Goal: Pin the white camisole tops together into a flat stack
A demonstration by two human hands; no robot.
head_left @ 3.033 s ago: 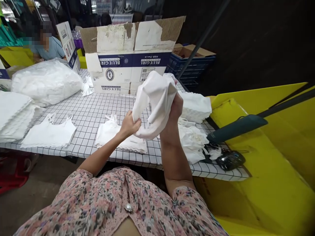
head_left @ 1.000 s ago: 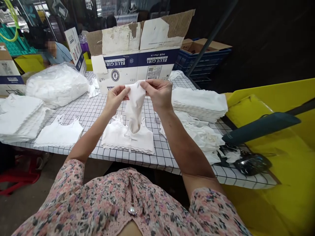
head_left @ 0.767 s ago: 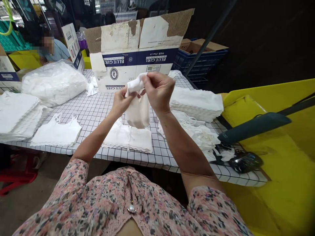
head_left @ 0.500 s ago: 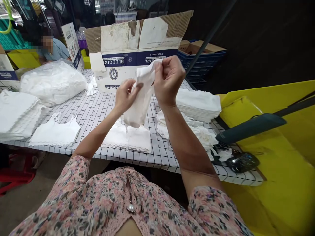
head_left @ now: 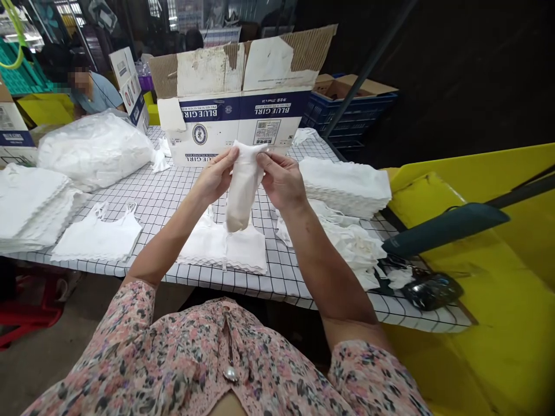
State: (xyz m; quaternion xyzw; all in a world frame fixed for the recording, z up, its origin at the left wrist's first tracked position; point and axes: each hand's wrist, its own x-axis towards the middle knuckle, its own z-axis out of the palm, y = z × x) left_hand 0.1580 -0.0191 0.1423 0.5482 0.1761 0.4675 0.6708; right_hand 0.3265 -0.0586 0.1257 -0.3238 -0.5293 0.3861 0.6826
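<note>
Between my two hands hangs a white cloth piece (head_left: 243, 193), long and narrow with a rounded lower end; its exact kind I cannot make out. My left hand (head_left: 219, 173) pinches its upper left corner, and my right hand (head_left: 281, 176) pinches the upper right. Beneath it on the table lies a white garment (head_left: 245, 248) with a scalloped hem, laid flat and partly covered by the hanging cloth. A white strappy camisole top (head_left: 97, 234) is spread out to the left. Loose white garments (head_left: 351, 242) are heaped beyond my right forearm.
A checked cloth covers the table (head_left: 286, 283). Stacks of white garments stand at left (head_left: 34, 202) and right (head_left: 347, 182). Behind are a stuffed plastic bag (head_left: 95, 147) and an upright cardboard box (head_left: 243, 107). A dark green tube (head_left: 446, 228) juts over the right edge. Another person sits far left.
My right hand has come down and nearer my left, both still pinching the cloth. The cloth's top edge, slanted before, is now about level, and it hangs straighter.
</note>
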